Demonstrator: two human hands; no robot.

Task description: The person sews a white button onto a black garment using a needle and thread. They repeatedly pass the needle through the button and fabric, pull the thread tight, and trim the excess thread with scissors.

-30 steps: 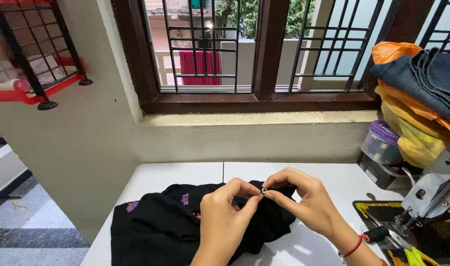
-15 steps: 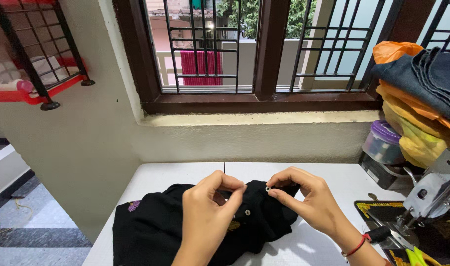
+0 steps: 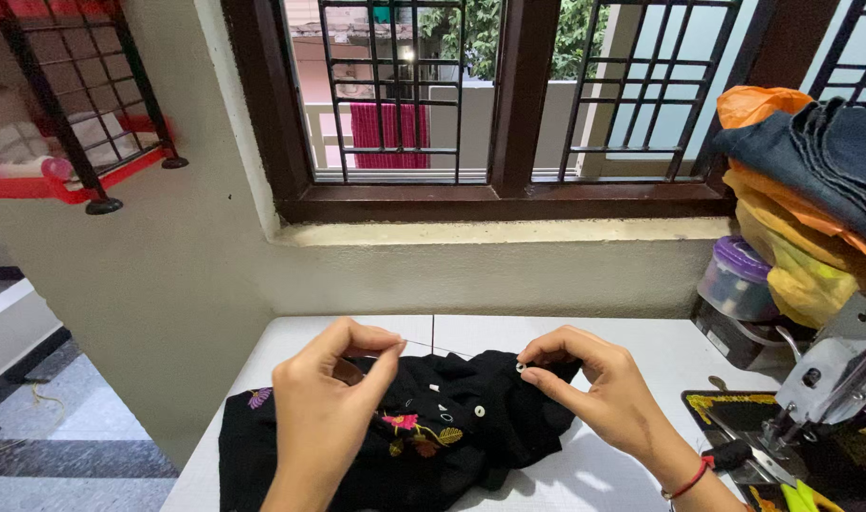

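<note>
Fingers [image 3: 387, 353] of the left hand [image 3: 324, 417] pinch the thread [image 3: 433, 348] taut. Right hand [image 3: 599, 389] fingers grip the white button [image 3: 520, 367], lower centre. Draw evenly against the black garment [image 3: 490, 427].

A single head-worn camera supplies the only view. It looks forward and downward across the white table [image 3: 642, 346], which serves as the landmark. The camera sits at the near edge of the table, close enough that the left hand [image 3: 324, 408] and right hand [image 3: 599, 389] fill the lower centre of the frame above the tabletop. Beyond the far edge of the table, the view faces the barred window [image 3: 509, 95] head-on. The sewing machine [image 3: 822, 398] is cut off at the table's right end. No second view exists, so no scene area is shared.
</note>
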